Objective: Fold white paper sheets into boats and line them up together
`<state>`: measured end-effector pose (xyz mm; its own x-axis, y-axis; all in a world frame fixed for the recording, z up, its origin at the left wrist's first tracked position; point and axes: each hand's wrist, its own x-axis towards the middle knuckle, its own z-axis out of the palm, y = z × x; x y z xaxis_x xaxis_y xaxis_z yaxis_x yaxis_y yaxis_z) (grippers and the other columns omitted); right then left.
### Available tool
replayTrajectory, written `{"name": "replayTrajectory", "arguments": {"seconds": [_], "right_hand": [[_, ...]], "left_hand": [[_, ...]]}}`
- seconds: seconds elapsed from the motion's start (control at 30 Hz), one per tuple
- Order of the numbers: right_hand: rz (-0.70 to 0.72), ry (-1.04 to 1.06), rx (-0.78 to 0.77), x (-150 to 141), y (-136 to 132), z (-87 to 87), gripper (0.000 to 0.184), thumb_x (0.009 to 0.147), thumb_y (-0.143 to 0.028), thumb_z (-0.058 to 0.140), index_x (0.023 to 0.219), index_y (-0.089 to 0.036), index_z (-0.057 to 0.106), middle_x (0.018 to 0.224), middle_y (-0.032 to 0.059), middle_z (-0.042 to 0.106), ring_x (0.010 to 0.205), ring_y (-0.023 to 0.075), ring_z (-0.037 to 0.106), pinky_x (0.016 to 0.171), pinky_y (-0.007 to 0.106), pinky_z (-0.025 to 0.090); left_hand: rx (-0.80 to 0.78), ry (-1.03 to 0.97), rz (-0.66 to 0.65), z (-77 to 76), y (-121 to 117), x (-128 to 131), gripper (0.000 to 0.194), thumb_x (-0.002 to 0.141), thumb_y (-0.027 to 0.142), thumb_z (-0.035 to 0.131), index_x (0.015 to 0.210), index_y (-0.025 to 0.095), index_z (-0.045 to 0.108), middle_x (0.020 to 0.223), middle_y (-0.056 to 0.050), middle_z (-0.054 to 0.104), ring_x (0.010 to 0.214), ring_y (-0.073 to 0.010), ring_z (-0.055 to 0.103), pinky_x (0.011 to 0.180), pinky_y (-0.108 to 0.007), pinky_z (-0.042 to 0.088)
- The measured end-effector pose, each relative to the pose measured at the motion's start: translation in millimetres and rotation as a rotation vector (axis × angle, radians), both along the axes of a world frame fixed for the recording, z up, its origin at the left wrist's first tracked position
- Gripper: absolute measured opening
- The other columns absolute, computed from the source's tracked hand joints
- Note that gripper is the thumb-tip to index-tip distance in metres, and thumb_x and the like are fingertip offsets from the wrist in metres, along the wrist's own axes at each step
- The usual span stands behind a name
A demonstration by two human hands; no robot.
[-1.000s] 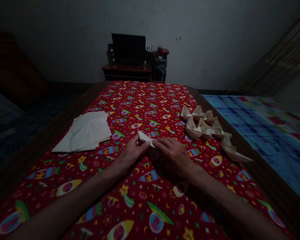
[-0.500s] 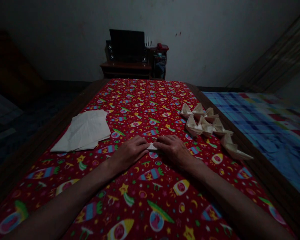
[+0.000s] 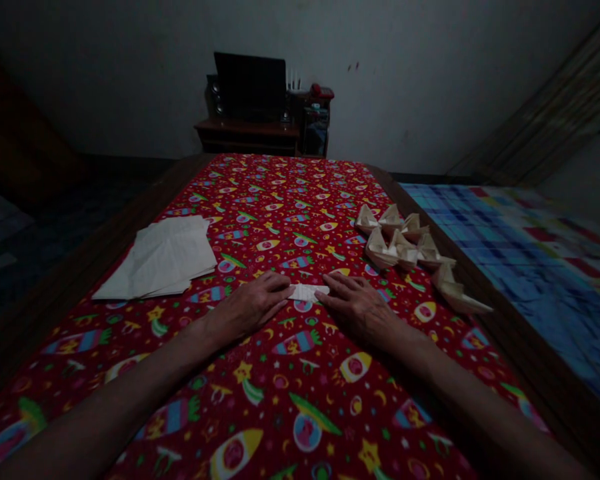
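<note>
Head camera view shows two bare hands meeting at a small, pale, folded strip of paper [image 3: 307, 293] that lies crosswise on a red cloth [image 3: 300, 353] printed with rockets, stars, moons and planets. The left hand [image 3: 260, 300] covers the left end of the strip with bent fingers, and the right hand [image 3: 357, 303] has its thumb and fingers at the right end. A short length of the paper shows between the hands, which are apart from each other. Whether either hand pinches the strip or only presses it against the cloth, I cannot tell.

The cloth covers most of a dark brown surface [image 3: 155, 193], whose border shows along both sides. To the left of the left hand, apart from it, lies a loose stack of off-white paper sheets [image 3: 165, 260], its edges unevenly aligned. To the right, beyond the right hand, stand pale folded paper shapes with raised points [image 3: 405, 250], crowded in rows, with one at the near right end of the group.

Right of the surface spreads a blue, red and white checked cover [image 3: 520, 247]. At the far wall, a black flat screen [image 3: 250, 83] stands on a reddish-brown wooden desk [image 3: 250, 127], with dark speakers [image 3: 214, 93] beside it and a red telephone [image 3: 322, 91] to its right. The room is dim.
</note>
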<state>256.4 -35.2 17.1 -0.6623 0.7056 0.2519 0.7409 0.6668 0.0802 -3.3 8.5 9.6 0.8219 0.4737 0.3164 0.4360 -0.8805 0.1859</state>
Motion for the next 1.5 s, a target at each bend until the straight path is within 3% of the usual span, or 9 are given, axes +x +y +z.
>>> {"name": "replayTrajectory", "arguments": {"seconds": [0.1,0.2,0.47,0.63,0.77,0.93,1.13,1.3,1.5], "right_hand": [[0.006,0.066,0.045,-5.2,-3.2,-4.0,0.036,0.092,-0.021,0.039,0.126,-0.017,0.052,0.136,0.0137,0.046,0.127,0.0286,0.038,0.096,0.048,0.038],[0.111,0.09,0.037,-15.0,-5.1,-5.8,0.043,0.091,-0.014,0.037,0.134,-0.011,0.042,0.141,0.0135,0.041,0.132,0.0246,0.032,0.106,0.048,0.03],[0.177,0.25,-0.077,-23.9,-9.5,-15.1,0.039,0.088,-0.011,0.04,0.125,-0.013,0.051,0.126,0.0122,0.056,0.118,0.021,0.05,0.102,0.041,0.04],[-0.016,0.576,-0.072,-21.4,-0.5,-14.5,0.027,0.091,-0.02,0.045,0.115,-0.017,0.056,0.106,0.0106,0.063,0.101,0.0197,0.057,0.084,0.035,0.05],[-0.176,0.513,-0.053,-18.4,9.1,-7.8,0.03,0.091,-0.026,0.045,0.117,-0.015,0.055,0.105,0.0144,0.059,0.097,0.0232,0.053,0.083,0.039,0.047],[-0.203,0.441,-0.171,-17.1,10.5,-2.8,0.021,0.09,-0.029,0.048,0.1,-0.017,0.062,0.093,0.0104,0.057,0.087,0.0203,0.051,0.074,0.033,0.045],[-0.278,0.574,-0.291,-20.6,20.0,-7.5,0.018,0.084,-0.033,0.057,0.079,-0.017,0.063,0.082,0.0044,0.059,0.082,0.0172,0.053,0.072,0.029,0.042],[-0.326,0.55,-0.333,-29.1,21.5,-6.7,0.023,0.076,-0.037,0.064,0.066,-0.016,0.063,0.078,0.0042,0.06,0.077,0.0169,0.052,0.064,0.027,0.04],[-0.271,0.514,-0.36,-31.4,15.1,-2.2,0.035,0.073,-0.043,0.065,0.053,-0.016,0.059,0.07,0.0036,0.057,0.076,0.0172,0.052,0.063,0.027,0.04]], "left_hand": [[0.019,-0.016,-0.004,-2.3,-0.3,0.7,0.031,0.094,0.021,0.039,0.121,0.019,0.052,0.108,-0.01,0.055,0.1,-0.0205,0.049,0.083,-0.035,0.049],[0.033,-0.003,-0.009,-2.3,-2.4,1.3,0.031,0.093,0.022,0.042,0.122,0.022,0.053,0.11,-0.01,0.053,0.102,-0.0214,0.047,0.084,-0.036,0.048],[-0.056,-0.047,-0.029,1.5,-6.3,1.2,0.032,0.091,0.019,0.044,0.121,0.022,0.054,0.113,-0.01,0.054,0.106,-0.0209,0.049,0.088,-0.037,0.048],[-0.088,-0.153,-0.025,-2.0,-4.9,2.6,0.028,0.092,0.016,0.043,0.117,0.02,0.056,0.109,-0.01,0.056,0.102,-0.0181,0.053,0.084,-0.033,0.05],[-0.074,-0.176,-0.035,-2.0,-4.8,4.8,0.026,0.092,0.016,0.044,0.115,0.018,0.056,0.109,-0.01,0.058,0.101,-0.018,0.054,0.083,-0.032,0.05],[-0.088,-0.176,-0.013,-1.2,-5.6,7.2,0.025,0.092,0.017,0.043,0.114,0.019,0.057,0.108,-0.009,0.058,0.099,-0.0179,0.054,0.081,-0.032,0.05],[-0.093,-0.178,-0.02,-1.5,-6.7,11.6,0.022,0.092,0.018,0.045,0.109,0.018,0.058,0.102,-0.008,0.059,0.095,-0.0171,0.054,0.078,-0.029,0.048],[-0.099,-0.221,-0.033,-2.9,-6.5,13.1,0.019,0.092,0.019,0.046,0.103,0.018,0.061,0.097,-0.007,0.059,0.091,-0.0162,0.055,0.076,-0.028,0.048],[-0.138,-0.231,-0.039,-2.2,-6.2,13.0,0.02,0.092,0.021,0.046,0.102,0.018,0.063,0.095,-0.007,0.06,0.09,-0.0166,0.056,0.075,-0.029,0.049]]}}
